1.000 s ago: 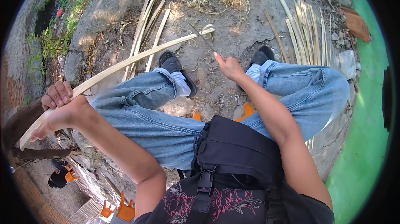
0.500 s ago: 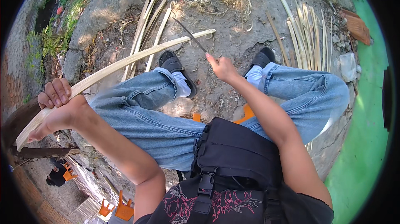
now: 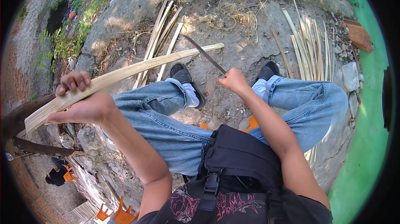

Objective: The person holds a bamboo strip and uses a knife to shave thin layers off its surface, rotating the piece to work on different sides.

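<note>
My left hand [image 3: 85,103] is closed around the near end of a long, pale split-bamboo strip [image 3: 137,66]. The strip slants up and to the right across the front of my left leg, and its far end stands out beyond my left foot. In my right hand [image 3: 234,80], in front of my right knee, is a knife [image 3: 204,53] with a long, thin dark blade. The fingers wrap its handle, which is hidden. The blade points up and to the left, its tip above the strip's far part; whether it touches the strip I cannot tell.
Pale strips lie in a bundle [image 3: 156,32] at far left and another bundle [image 3: 310,45] at right. Thin curled shavings [image 3: 233,18] litter the ground. A dark branch [image 3: 25,109] is beside my left hand. Orange chairs [image 3: 123,213] and a person [image 3: 56,172] are at lower left.
The left hand has shifted right and slightly up, and the strip has turned to show a wider face. My right hand has moved right and down with the knife. The view has shifted slightly too.
</note>
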`<state>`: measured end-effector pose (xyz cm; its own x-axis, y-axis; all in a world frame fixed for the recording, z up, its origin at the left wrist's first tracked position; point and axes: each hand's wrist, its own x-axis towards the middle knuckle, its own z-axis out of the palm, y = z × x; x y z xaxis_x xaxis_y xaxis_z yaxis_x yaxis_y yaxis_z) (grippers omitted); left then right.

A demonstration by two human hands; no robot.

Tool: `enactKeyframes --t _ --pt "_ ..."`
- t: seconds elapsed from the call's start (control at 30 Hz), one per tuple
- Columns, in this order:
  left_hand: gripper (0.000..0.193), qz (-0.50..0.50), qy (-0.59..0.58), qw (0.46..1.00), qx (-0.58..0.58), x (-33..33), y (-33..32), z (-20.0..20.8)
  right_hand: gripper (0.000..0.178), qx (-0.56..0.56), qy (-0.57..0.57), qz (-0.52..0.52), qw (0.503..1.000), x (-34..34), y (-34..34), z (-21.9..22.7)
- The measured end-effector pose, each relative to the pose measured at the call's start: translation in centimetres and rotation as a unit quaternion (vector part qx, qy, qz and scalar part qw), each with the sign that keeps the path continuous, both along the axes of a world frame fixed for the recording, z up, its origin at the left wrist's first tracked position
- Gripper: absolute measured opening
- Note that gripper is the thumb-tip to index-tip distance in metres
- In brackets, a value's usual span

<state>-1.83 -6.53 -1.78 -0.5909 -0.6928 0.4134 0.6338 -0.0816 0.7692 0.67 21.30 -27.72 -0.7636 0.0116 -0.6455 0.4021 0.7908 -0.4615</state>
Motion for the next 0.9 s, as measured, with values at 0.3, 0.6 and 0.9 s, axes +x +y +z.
enactKeyframes --t 0.3,0.6,0.9 --pt "0.057 -0.121 -0.019 0.993 0.0 1.1 0.4 0.5 0.039 -0.089 0.098 0.017 0.991 0.0 0.8 4.8" --pt "0.046 -0.196 0.016 0.98 -0.011 1.3 1.0 0.5 0.054 -0.147 0.129 -0.007 0.981 2.8 -1.2 7.4" --pt "0.044 -0.304 0.059 0.949 -0.052 1.8 1.5 0.6 0.053 -0.223 0.101 0.035 0.969 3.6 -2.4 11.6"
